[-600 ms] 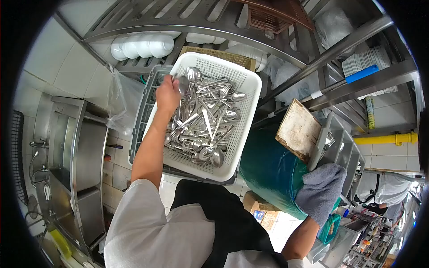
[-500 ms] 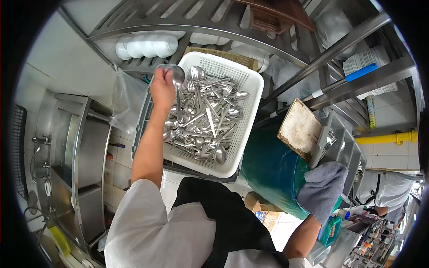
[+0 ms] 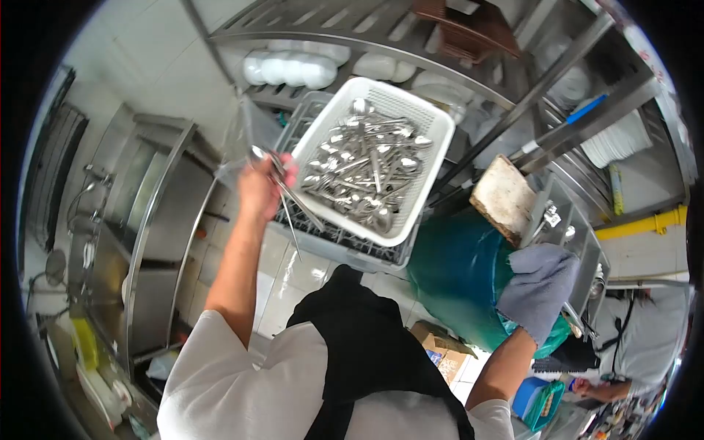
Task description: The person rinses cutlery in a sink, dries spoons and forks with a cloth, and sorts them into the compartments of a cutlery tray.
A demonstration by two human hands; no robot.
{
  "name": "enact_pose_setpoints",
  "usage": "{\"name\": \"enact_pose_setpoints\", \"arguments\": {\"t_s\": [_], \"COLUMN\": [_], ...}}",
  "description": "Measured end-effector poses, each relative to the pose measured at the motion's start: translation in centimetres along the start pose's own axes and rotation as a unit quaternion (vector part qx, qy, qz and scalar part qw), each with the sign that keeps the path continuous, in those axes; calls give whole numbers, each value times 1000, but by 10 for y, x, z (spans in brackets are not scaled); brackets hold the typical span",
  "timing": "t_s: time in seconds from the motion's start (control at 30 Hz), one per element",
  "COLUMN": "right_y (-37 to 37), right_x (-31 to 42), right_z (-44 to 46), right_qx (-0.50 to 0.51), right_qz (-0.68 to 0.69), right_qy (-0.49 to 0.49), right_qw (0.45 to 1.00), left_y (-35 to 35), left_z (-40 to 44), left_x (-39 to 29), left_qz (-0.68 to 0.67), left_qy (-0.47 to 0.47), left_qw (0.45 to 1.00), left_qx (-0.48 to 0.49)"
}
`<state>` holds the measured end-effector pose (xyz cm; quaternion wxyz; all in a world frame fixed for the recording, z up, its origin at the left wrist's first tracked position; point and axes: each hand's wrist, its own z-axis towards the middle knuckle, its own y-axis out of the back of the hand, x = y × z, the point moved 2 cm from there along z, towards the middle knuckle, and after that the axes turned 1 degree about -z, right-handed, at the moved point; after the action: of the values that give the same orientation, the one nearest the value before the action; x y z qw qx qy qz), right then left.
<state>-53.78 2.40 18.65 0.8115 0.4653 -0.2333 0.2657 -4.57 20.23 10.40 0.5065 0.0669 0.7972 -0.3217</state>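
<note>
My left hand [image 3: 258, 189] is closed around several pieces of cutlery, among them spoons [image 3: 277, 167], just off the left edge of a white plastic basket [image 3: 424, 198]. Their handles slant down toward the floor. Inside the basket lies a jumbled heap of metal spoons and forks [image 3: 370, 161]. On the right, a grey towel [image 3: 539, 282] covers my right hand, so its fingers are hidden and only the wrist shows. The towel rests against the near side of a grey compartmented cutlery tray [image 3: 563, 213], which holds some cutlery.
The basket sits on a grey rack [image 3: 402, 253]. Below the tray is a bin lined with green plastic [image 3: 458, 271], with a worn board [image 3: 502, 194] beside it. Metal shelving [image 3: 359, 29] with white bowls [image 3: 290, 67] runs overhead. Steel sinks are at left; another person [image 3: 642, 345] is at lower right.
My left hand has moved out from over the basket to its left side, carrying the cutlery. The camera view has shifted. My towel-covered right hand stays by the tray.
</note>
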Motion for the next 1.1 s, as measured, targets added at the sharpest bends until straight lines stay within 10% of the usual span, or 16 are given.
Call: {"name": "enact_pose_setpoints", "arguments": {"t_s": [0.33, 1.1], "right_y": [37, -115], "right_x": [93, 380], "right_z": [-77, -272], "right_qx": [32, 170], "right_qz": [-147, 181], "right_qy": [185, 330], "right_qw": [971, 911], "left_y": [122, 451], "left_z": [-117, -138], "left_x": [21, -105], "left_qz": [92, -160], "left_qy": [77, 6], "left_qw": [992, 947], "left_qx": [-41, -279]}}
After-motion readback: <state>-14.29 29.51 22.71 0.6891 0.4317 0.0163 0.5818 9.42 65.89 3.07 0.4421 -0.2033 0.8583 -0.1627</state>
